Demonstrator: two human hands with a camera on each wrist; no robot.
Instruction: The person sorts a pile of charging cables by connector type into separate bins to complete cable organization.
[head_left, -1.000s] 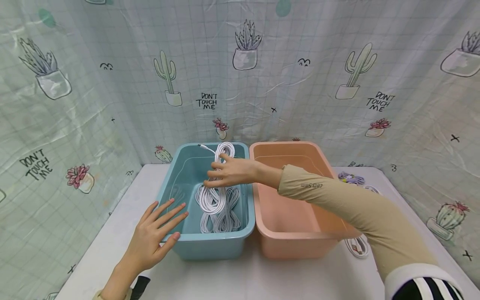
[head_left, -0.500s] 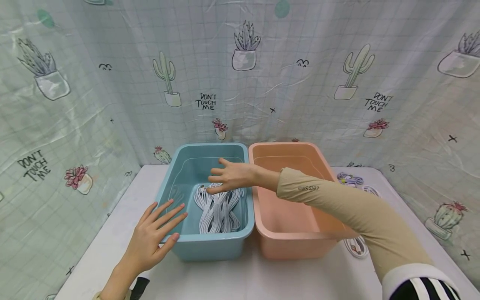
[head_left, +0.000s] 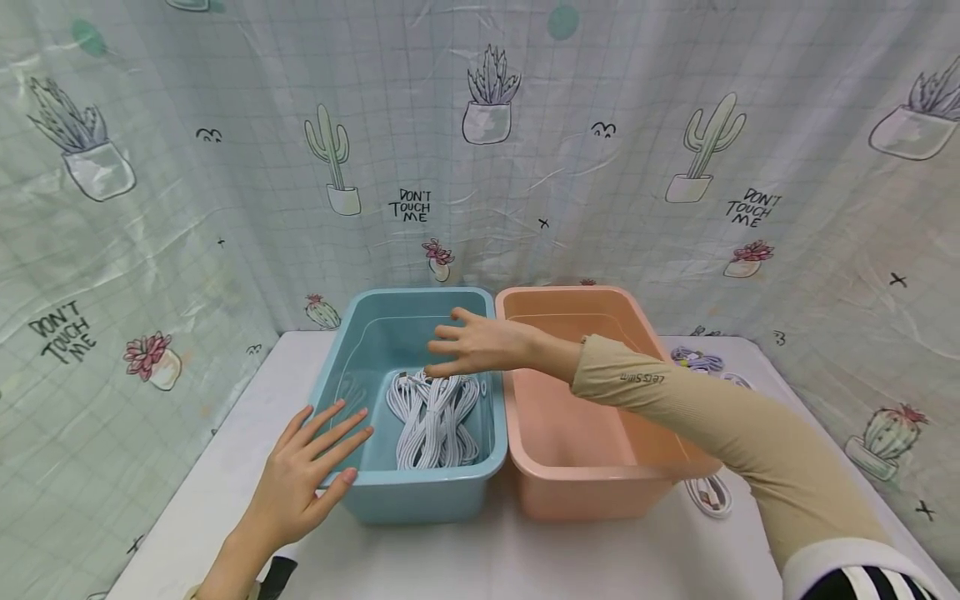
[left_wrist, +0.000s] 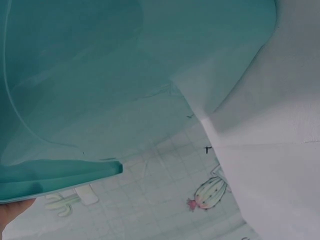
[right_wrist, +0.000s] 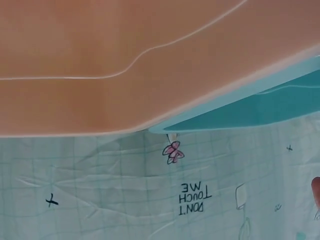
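White bundled cables [head_left: 435, 421] lie together on the floor of the blue bin [head_left: 423, 496]. Above them, over the bin's right side, hovers my right hand [head_left: 487, 343], its fingers spread and loosely bent around nothing. My left hand [head_left: 303, 475] rests at the blue bin's near left rim with straight, spread fingers. In the left wrist view, part of that hand [left_wrist: 11, 212] shows at the rim. Only a fingertip [right_wrist: 316, 191] of the right hand appears in the right wrist view.
An orange bin [head_left: 577, 492] stands against the blue bin's right side, under my right forearm. Right of it on the white table [head_left: 420, 562] lie a purple cable bundle [head_left: 697, 360] and a white cable coil [head_left: 708, 497]. A printed curtain [head_left: 570, 167] hangs behind.
My right hand held a white cable bundle over the blue bin and let it go. That bundle now lies with the others; the hand has drawn slightly right. My left hand stayed put.
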